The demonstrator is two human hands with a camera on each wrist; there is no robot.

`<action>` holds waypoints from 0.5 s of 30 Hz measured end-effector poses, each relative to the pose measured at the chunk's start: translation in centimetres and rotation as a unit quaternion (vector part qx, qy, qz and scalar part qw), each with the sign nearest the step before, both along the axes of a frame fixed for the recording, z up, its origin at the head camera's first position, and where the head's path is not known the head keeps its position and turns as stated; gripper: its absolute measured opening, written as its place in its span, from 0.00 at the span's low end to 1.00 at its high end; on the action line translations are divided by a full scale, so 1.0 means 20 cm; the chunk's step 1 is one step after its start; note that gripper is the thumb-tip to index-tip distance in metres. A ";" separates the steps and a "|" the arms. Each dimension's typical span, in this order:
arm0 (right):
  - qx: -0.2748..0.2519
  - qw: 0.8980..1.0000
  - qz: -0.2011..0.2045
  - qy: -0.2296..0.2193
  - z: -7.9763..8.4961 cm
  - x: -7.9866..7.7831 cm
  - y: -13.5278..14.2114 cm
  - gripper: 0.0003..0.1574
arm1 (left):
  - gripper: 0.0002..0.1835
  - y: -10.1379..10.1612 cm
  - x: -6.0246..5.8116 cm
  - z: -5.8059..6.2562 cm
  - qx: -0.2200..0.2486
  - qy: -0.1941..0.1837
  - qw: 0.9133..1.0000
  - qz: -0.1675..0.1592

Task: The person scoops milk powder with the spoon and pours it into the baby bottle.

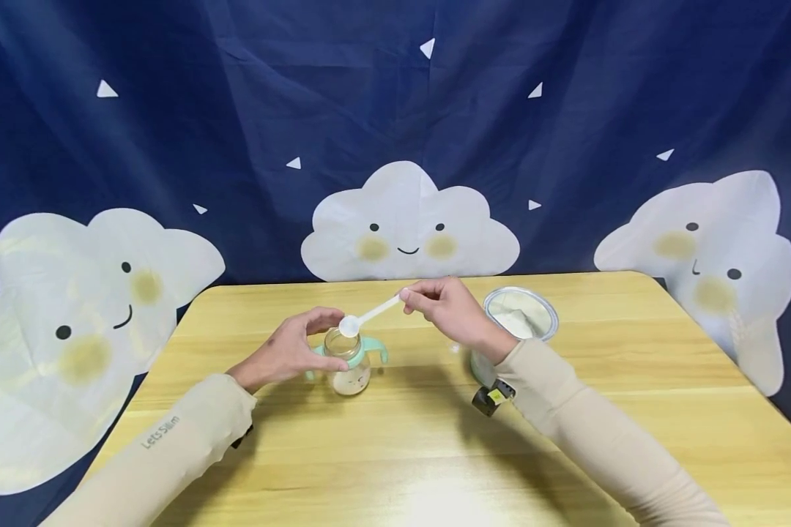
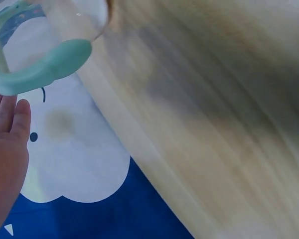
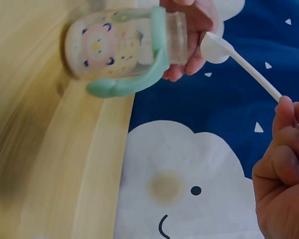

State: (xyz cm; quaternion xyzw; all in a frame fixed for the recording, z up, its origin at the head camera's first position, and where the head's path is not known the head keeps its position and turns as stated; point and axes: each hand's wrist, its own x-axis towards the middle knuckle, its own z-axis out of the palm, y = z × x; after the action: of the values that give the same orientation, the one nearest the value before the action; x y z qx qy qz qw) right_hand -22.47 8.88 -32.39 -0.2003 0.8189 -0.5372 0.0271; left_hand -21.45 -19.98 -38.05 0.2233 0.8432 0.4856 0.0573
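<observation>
A clear baby bottle (image 1: 351, 380) with a mint collar and handles stands upright on the table, pale contents in its lower part. My left hand (image 1: 292, 350) holds it at collar height, the thumb across the front and the fingers behind. A bear print (image 3: 98, 45) shows on its wall in the right wrist view. Just above the bottle's open mouth is the bowl of a white measuring scoop (image 1: 351, 326). My right hand (image 1: 451, 311) pinches the end of the scoop's handle. What the bowl contains is hard to make out.
An open can of white powder (image 1: 515, 322) stands right of the bottle, partly behind my right wrist. The wooden table (image 1: 395, 446) ends at a blue curtain (image 1: 369, 88) with cloud prints. A small white speck lies near the can.
</observation>
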 end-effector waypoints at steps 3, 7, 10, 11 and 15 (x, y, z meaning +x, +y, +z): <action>-0.032 0.999 -0.016 -0.037 0.03 0.01 0.02 0.16 | 0.43 0.01 -0.01 0.03 0.003 0.006 1.000 -0.003; -0.083 0.993 -0.033 -0.071 0.07 0.02 0.06 0.15 | 0.42 0.03 -0.03 0.06 0.001 0.012 1.000 -0.010; -0.113 0.989 -0.040 -0.084 0.10 0.03 0.10 0.14 | 0.42 0.05 -0.04 0.09 0.002 0.018 1.000 -0.018; -0.122 0.988 -0.043 -0.089 0.11 0.03 0.12 0.14 | 0.42 0.06 -0.04 0.10 0.002 0.019 1.000 -0.021; -0.155 0.981 -0.049 -0.104 0.13 0.03 0.18 0.12 | 0.42 0.09 -0.04 0.13 0.010 0.020 0.999 -0.029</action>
State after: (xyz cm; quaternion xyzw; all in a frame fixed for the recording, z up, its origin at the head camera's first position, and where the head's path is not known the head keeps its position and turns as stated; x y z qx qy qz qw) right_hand -21.82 12.51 -29.80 -0.1047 0.7270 -0.6764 0.0545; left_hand -22.32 -18.23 -35.43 0.2578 0.8328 0.4872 0.0520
